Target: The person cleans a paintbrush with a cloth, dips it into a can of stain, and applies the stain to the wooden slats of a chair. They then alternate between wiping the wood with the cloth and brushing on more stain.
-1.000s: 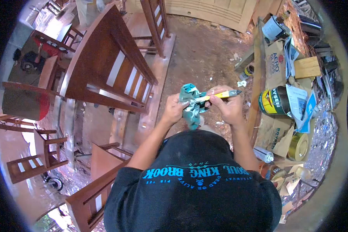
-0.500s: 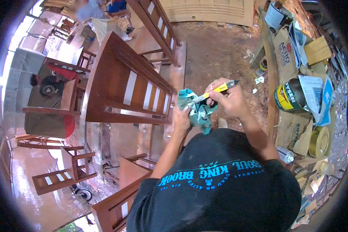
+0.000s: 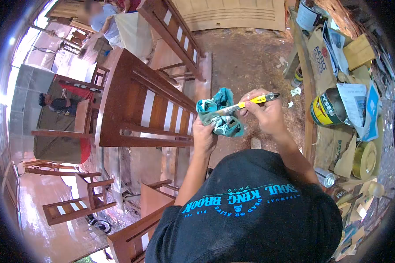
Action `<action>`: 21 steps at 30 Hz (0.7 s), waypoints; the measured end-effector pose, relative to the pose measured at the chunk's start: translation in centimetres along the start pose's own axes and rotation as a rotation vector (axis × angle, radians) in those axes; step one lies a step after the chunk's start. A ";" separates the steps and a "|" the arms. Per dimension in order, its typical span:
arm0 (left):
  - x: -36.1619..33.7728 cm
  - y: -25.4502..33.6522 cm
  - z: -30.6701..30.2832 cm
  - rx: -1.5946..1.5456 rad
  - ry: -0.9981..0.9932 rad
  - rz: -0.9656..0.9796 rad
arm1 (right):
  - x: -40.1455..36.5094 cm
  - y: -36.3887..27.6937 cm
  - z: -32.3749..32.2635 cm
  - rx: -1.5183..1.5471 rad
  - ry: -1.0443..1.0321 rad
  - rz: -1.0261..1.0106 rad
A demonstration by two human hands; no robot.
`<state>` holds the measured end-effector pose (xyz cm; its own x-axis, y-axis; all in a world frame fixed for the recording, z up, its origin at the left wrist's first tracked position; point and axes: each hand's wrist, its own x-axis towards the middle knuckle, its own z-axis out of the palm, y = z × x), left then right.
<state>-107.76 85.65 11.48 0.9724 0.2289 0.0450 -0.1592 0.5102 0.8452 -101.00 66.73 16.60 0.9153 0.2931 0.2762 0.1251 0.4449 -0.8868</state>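
A crumpled teal rag (image 3: 227, 126) sits in my left hand (image 3: 204, 133), with the fingers closed around its near side. My right hand (image 3: 267, 116) grips a paintbrush (image 3: 255, 100) with a yellow handle and a dark end. The brush's bristle end points left and lies against the rag's folds; exactly how it touches is partly hidden. Just left of my left hand stands a brown wooden chair (image 3: 118, 127) whose back has white strips between its slats.
On the right, a workbench (image 3: 309, 83) carries a green-and-yellow can (image 3: 327, 108), papers (image 3: 353, 101), a spray can (image 3: 324, 177) and a gold lid (image 3: 365, 160). More chairs (image 3: 180, 37) stand around. Other people (image 3: 61, 103) are in the left background. A carved panel (image 3: 232, 13) lies beyond.
The rag has shifted up and spread differently in my left hand. The brush in my right hand has moved slightly right and down. My view has shifted a little.
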 end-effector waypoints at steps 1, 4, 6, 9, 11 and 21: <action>0.0 -0.1 0.1 -0.010 0.008 -0.018 | -0.1 -0.1 -0.2 0.019 0.003 0.003; 0.1 0.1 1.5 0.005 0.110 -0.058 | -0.5 -0.4 -1.0 -0.005 -0.055 0.011; 0.3 -0.6 0.9 0.024 0.092 -0.080 | -0.7 -0.4 -1.2 0.013 -0.023 0.028; 0.3 -1.0 0.8 0.056 0.038 -0.044 | -1.0 -0.4 -1.6 0.009 0.012 0.015; 0.4 -1.0 1.3 0.080 0.031 -0.045 | -1.1 -0.5 -1.8 0.004 0.045 0.005; 0.3 -0.9 1.2 0.081 -0.025 -0.077 | -1.9 -0.6 -2.3 -0.022 -0.018 0.000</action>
<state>-107.16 84.29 11.33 0.9853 0.1704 -0.0100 -0.0700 0.4563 0.8871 -101.94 63.99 15.81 0.9082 0.3088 0.2824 0.1332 0.4265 -0.8946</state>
